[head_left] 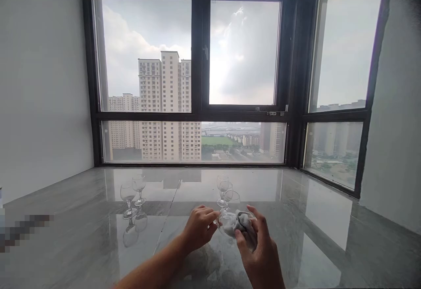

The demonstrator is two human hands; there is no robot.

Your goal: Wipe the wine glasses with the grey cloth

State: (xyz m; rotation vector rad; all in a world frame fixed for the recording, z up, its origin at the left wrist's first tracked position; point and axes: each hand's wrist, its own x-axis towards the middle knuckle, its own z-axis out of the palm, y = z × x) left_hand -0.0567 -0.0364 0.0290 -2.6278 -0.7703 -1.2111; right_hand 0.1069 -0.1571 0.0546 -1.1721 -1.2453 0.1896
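Observation:
My left hand (199,227) is closed on a small clear stemmed glass (226,224), held tipped on its side above the glossy grey marble counter (312,236). My right hand (259,249) is closed on a grey cloth (242,221) pushed into the glass's bowl. Just behind the hands stand three more small stemmed glasses (224,191) in a tight group. Two others (133,194) stand upright at the left, mirrored in the counter.
A large dark-framed window (200,83) runs along the counter's back edge and wraps round the right side, showing tower blocks and cloudy sky. White walls close both sides. A thin seam (167,216) crosses the counter. A blurred patch (23,230) lies at far left.

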